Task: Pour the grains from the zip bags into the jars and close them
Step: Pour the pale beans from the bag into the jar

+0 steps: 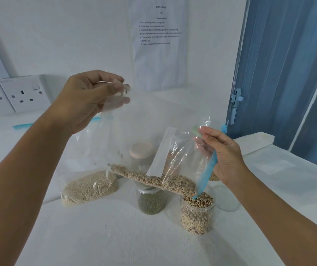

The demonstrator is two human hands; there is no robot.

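Both hands hold one clear zip bag (pixel 150 131) tilted over the white table (pixel 105 237): left hand (pixel 88 100) pinches its raised bottom corner, right hand (pixel 225 156) grips the blue zip mouth above the open bean jar (pixel 197 215). Beans (pixel 153 179) lie along the bag's low edge. Nearby stand a mung jar (pixel 151 202) and a grain bag (pixel 88 187).

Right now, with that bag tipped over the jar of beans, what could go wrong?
1. The open jar looks nearly full, yet beans remain in the zip bag; it could overflow.
2. Only the bag's blue zip corner reaches the jar mouth, so beans may miss and scatter over the table.
3. The left hand and right hand only pinch thin plastic; a slip could dump everything.
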